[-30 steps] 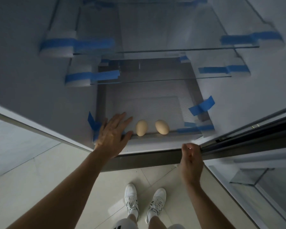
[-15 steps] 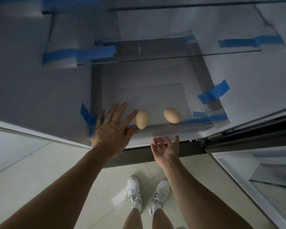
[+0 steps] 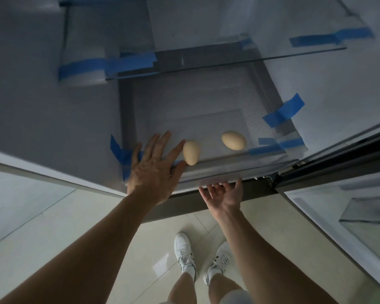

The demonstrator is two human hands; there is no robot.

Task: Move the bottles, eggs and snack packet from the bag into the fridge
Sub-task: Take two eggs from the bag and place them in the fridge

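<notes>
Our left hand (image 3: pixel 154 170) is spread wide and empty at 9 o'clock of the near egg (image 3: pixel 191 152), fingertips about touching it; the far egg (image 3: pixel 234 140) lies at its 2 o'clock. Our right hand (image 3: pixel 223 194) is released, palm up, under the shelf (image 3: pixel 206 119) lip. We judge eggs done; fridge holds only these, and bag, bottles and snack packet are not in view.
</notes>
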